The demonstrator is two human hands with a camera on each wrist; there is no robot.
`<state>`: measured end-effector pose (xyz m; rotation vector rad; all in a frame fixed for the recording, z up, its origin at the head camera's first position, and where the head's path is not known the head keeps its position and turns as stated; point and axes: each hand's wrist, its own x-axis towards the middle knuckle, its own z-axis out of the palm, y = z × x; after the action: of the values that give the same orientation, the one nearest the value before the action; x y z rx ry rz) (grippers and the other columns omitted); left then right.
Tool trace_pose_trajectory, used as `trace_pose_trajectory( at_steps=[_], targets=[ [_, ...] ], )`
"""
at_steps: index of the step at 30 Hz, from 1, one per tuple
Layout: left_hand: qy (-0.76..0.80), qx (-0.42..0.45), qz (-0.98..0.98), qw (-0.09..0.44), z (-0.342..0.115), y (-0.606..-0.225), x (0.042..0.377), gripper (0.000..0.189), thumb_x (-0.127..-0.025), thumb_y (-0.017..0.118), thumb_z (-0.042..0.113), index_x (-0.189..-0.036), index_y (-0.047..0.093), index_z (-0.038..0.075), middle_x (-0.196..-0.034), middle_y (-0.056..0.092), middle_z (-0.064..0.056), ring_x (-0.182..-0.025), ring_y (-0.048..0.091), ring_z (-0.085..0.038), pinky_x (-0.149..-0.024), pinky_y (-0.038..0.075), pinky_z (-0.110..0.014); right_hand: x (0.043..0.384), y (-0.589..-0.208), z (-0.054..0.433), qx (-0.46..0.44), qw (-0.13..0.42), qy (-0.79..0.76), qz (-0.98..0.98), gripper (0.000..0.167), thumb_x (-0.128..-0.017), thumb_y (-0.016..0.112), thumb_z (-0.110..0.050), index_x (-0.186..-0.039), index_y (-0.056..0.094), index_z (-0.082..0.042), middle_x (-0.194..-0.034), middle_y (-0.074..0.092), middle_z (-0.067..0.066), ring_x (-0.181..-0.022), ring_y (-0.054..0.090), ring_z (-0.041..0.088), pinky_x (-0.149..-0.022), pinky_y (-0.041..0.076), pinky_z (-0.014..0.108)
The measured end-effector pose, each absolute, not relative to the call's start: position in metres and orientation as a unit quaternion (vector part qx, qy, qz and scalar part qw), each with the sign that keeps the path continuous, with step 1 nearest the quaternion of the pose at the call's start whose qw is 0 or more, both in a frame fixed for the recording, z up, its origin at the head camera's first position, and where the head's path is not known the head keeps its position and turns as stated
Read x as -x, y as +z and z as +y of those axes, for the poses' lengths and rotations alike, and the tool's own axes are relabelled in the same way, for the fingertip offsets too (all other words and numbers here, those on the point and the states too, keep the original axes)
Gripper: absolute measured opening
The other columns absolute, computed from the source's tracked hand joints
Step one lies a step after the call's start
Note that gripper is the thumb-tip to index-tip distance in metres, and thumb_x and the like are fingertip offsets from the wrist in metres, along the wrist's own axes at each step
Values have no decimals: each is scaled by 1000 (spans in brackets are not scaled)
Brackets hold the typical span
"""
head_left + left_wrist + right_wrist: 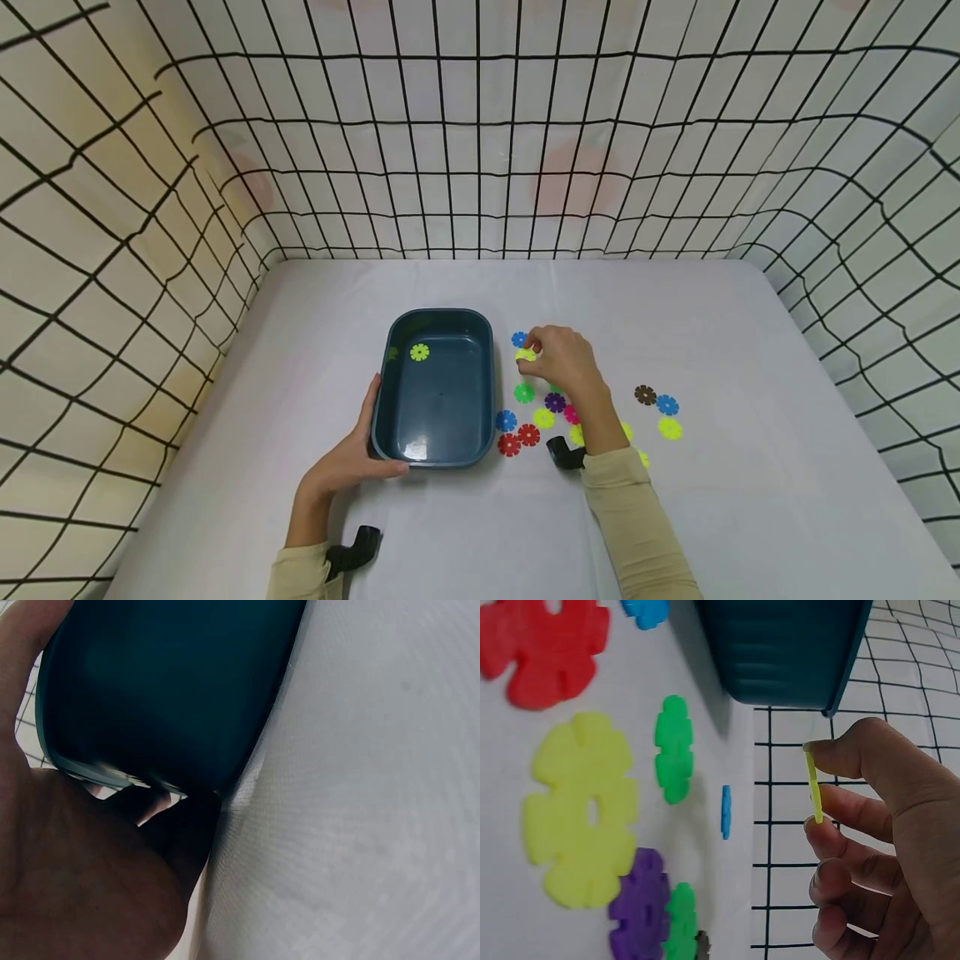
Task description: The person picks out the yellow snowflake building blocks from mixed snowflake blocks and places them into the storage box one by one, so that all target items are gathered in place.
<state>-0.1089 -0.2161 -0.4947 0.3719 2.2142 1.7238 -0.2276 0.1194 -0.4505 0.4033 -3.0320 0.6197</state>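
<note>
A dark teal plastic tub (435,460) stands on the table, with one yellow notched disc (419,352) inside near its far left. My left hand (347,457) holds the near left corner of the tub, its thumb along the near side and its fingers along the left wall. My right hand (564,357) pinches a yellow notched disc (814,787) between thumb and fingertips, just right of the tub. In the right wrist view this disc is held edge-on, off the table. Beneath the right hand lie a blue disc (519,339) and a green disc (524,393).
More notched discs lie right of the tub, including a purple disc (554,402), red discs (509,445) and several yellow ones, some partly hidden by the right arm. Farther right lie a brown disc (645,395), a blue one and a yellow one. Black wire mesh (480,125) surrounds the table.
</note>
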Motion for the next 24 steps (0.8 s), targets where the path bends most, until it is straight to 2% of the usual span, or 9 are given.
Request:
trace_pose_trajectory(
  at_steps=[7, 14, 24],
  targets=[
    [606, -134, 768, 157, -216, -493, 109, 134, -69, 86, 24, -152, -18, 39, -163, -18, -7, -147, 1, -42, -110, 24, -67, 229, -436, 116, -132, 17, 199, -971, 32, -76, 77, -36, -98, 73, -13, -89, 70, 5, -74, 59, 19, -62, 48, 30],
    [603, -131, 771, 156, -216, -494, 107, 133, -69, 86, 27, -152, -18, 39, -163, -18, -7, -148, -2, -42, -110, 22, -69, 230, -426, 110, -151, 33, 195, -968, 29, -75, 75, -37, -92, 73, -14, -82, 69, 2, -69, 58, 18, -57, 45, 27],
    [606, -137, 769, 155, -216, -494, 109, 134, -69, 86, 26, -152, -18, 38, -163, -20, -4, -149, -7, -40, -112, 18, -68, 233, -395, 89, -190, 65, 208, -957, 28, -76, 76, -37, -91, 73, -14, -85, 71, 4, -69, 57, 18, -56, 43, 28]
  ],
)
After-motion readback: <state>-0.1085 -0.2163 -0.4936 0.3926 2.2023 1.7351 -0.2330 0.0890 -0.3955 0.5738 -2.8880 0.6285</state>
